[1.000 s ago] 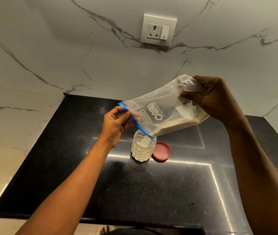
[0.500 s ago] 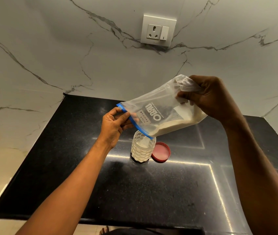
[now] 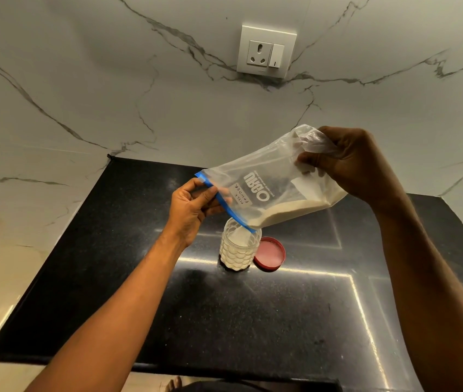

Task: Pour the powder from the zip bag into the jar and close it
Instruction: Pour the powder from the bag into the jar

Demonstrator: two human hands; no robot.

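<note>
Both hands pinch zip bag (image 3: 270, 190) – left hand (image 3: 193, 207) at blue zip, right hand (image 3: 354, 162) at bottom; bag barely moved vs 1 s ago, powder (image 3: 295, 212) still feeding jar (image 3: 240, 248) center frame – pour ongoing.

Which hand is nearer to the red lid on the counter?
Left. The left hand holds the zip bag's blue edge just above and left of the jar beside the red lid; the right hand holds the bag's raised bottom, higher up.

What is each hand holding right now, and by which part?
Both hold the zip bag. The left hand pinches its blue zip edge at the open mouth; the right hand grips the bunched bottom end, raised above the jar.
</note>
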